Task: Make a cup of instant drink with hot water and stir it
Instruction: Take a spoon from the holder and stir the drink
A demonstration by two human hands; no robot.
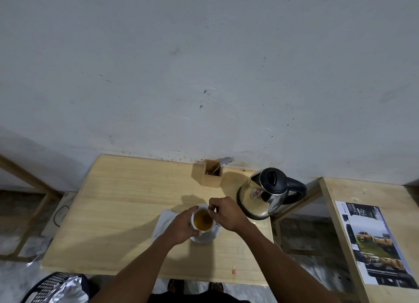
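A white cup (194,214) filled with an amber drink (203,220) stands on a white saucer (207,236) near the middle of the wooden table (118,212). My left hand (179,228) wraps around the cup's left side. Over the cup's right rim, my right hand (224,212) pinches the top of a thin spoon handle (210,208) that dips into the drink. The spoon's bowl is hidden in the liquid. A steel kettle (265,195) with a black lid and handle sits to the right of the cup.
A white napkin or sachet (163,222) lies left of the saucer. A wooden cutlery holder (212,173) with a fork stands by the wall. A second wooden surface with a printed leaflet (374,243) is at right. A black basket with foil (59,289) sits bottom left.
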